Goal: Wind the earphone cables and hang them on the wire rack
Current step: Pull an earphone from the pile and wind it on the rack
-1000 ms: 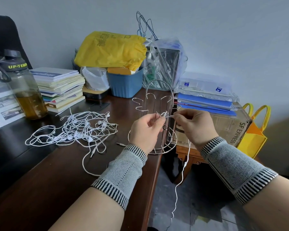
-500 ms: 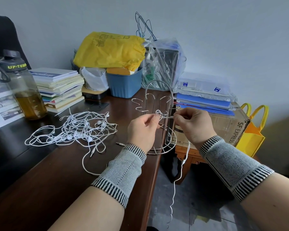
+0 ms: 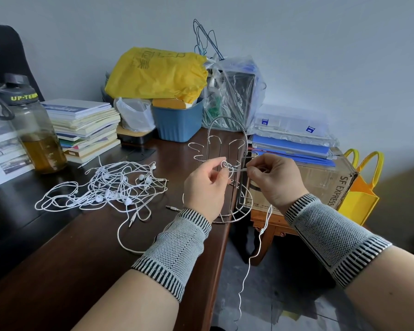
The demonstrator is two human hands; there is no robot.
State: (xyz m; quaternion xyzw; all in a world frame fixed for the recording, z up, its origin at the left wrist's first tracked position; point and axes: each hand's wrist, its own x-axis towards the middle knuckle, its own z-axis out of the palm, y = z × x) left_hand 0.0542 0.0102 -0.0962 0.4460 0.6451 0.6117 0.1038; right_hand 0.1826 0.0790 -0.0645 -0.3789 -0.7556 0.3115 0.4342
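Observation:
My left hand (image 3: 204, 187) pinches a small coil of white earphone cable (image 3: 227, 166) at its fingertips. My right hand (image 3: 273, 179) pinches the same cable just to the right, and the loose end (image 3: 251, 256) hangs from it down past the table edge toward the floor. Behind both hands the silver wire rack (image 3: 226, 137) stands upright at the table's right edge, its hooks bare. A tangled pile of white earphones (image 3: 110, 187) lies on the dark wooden table (image 3: 86, 254) to the left.
A water bottle (image 3: 34, 130) with amber liquid and a stack of books (image 3: 84, 127) stand at the left. A blue bin (image 3: 177, 120), yellow bag (image 3: 157, 72) and plastic bags crowd the back. A cardboard box (image 3: 325, 180) and yellow tote (image 3: 359, 189) sit right of the table.
Both hands stay in front of the rack. The coil at my left fingertips has grown by a turn, and the hanging cable has been drawn up a little.

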